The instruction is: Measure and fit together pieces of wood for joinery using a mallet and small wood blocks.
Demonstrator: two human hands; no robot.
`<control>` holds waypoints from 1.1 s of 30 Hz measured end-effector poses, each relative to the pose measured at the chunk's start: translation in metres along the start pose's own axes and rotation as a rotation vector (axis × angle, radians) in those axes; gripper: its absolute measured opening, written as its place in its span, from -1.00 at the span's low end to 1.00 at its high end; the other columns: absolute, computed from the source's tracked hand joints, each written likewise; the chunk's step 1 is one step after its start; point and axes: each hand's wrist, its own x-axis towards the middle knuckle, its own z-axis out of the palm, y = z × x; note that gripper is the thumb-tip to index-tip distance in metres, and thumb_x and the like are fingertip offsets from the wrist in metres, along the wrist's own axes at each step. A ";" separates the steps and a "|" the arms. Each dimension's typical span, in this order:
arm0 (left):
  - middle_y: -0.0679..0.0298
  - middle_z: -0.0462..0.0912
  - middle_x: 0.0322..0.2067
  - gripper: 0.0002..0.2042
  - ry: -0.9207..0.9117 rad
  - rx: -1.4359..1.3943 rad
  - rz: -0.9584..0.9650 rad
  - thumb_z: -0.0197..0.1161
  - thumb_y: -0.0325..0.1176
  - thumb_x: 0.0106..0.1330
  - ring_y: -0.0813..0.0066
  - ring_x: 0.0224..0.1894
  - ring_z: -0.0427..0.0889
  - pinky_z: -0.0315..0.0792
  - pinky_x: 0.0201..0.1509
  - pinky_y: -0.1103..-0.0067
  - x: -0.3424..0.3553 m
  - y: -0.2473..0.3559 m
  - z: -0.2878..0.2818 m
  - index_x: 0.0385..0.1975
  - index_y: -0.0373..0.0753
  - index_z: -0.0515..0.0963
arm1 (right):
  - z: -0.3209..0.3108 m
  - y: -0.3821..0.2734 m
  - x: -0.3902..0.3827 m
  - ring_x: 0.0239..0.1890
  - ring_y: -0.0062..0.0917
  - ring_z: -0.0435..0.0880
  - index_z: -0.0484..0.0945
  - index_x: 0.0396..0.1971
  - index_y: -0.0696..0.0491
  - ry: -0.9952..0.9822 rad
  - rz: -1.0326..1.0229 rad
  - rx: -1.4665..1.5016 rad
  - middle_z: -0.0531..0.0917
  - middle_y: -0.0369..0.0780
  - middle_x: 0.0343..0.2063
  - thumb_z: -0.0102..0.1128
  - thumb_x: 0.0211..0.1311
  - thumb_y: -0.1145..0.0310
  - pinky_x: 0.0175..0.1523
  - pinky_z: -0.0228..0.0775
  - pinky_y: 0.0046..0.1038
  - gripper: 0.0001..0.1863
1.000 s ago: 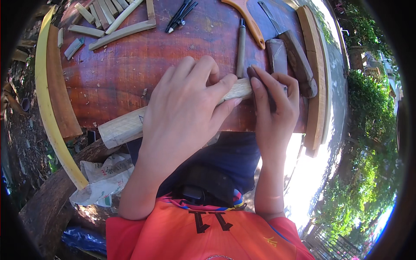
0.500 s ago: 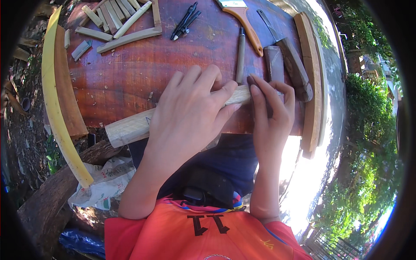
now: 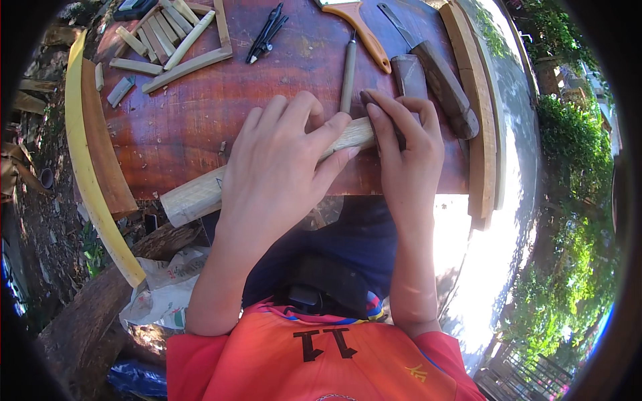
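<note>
A pale round wooden piece lies slanted at the table's front edge, rising to the right. My left hand is closed over its middle, hiding part of it. At its upper right end my right hand pinches a small dark flat piece against the wood; what that piece is, I cannot make out. Just beyond lie a thin chisel-like tool, a dark block partly behind my fingers, and a blade with a dark wooden handle.
The reddish wooden table holds several sticks in a frame, a small offcut, black compasses and a brush. A yellow strip and boards line its sides. A log and plants are around it.
The whole view has shifted a little. Both hands stay on the pale wooden piece, with the dark piece still pinched at its end. Nothing else has visibly moved.
</note>
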 end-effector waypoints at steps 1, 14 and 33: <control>0.29 0.55 -0.16 -0.66 -0.011 -0.013 -0.014 0.46 -0.16 0.33 0.22 -0.13 0.54 0.46 0.01 0.30 0.001 0.000 0.000 0.05 -0.10 0.77 | -0.007 -0.002 -0.012 -0.25 -0.33 0.74 0.82 0.01 -0.02 -0.005 0.036 0.022 0.65 -0.14 -0.17 0.37 0.44 0.37 -0.13 0.58 -0.31 -0.78; 0.29 0.55 -0.16 -0.64 -0.019 0.005 -0.033 0.46 -0.12 0.34 0.22 -0.10 0.53 0.45 0.05 0.30 0.001 0.002 0.000 0.06 -0.11 0.76 | -0.019 -0.007 -0.019 -0.40 -0.44 0.74 0.80 0.00 -0.01 -0.035 0.022 -0.018 0.64 -0.18 -0.09 0.34 0.45 0.39 -0.27 0.55 -0.33 -0.79; 0.29 0.56 -0.15 -0.64 0.013 0.057 0.011 0.43 -0.13 0.37 0.23 -0.09 0.53 0.46 0.02 0.31 0.002 -0.002 0.001 0.09 -0.11 0.74 | -0.008 -0.002 -0.018 -0.32 -0.28 0.75 0.79 -0.03 0.01 0.039 -0.038 -0.018 0.65 -0.16 -0.14 0.34 0.45 0.36 -0.25 0.55 -0.28 -0.81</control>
